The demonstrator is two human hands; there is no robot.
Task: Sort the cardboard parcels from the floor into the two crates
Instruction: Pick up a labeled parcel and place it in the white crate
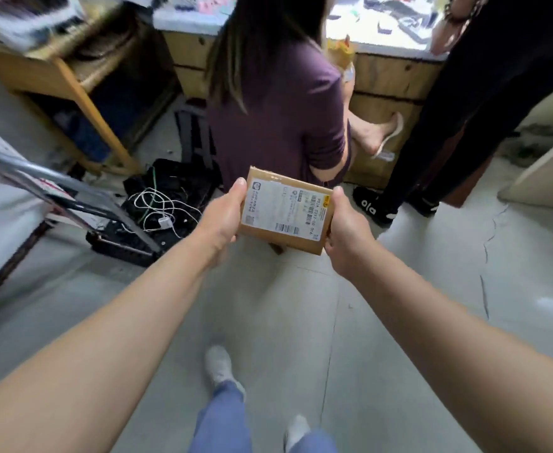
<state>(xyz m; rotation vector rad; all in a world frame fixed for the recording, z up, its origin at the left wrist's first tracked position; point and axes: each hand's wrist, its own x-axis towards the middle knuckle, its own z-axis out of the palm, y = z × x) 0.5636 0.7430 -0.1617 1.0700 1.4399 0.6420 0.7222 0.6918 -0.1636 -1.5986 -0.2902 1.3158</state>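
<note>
Left hand point(221, 220), right hand point(345, 235) grip cardboard parcel point(285, 209) between them.

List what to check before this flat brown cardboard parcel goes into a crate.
1. Grip: left hand and right hand hold the flat brown cardboard parcel by opposite edges: ok.
2. White shipping label faces up: ok.
3. Way ahead: seated person in a purple shirt directly beyond the parcel: not ok.
4. Right side: standing person in black trousers close by: not ok.
5. Target: black plastic crate at left holds tangled white cables; whether it is a sorting crate: cannot tell.
</note>
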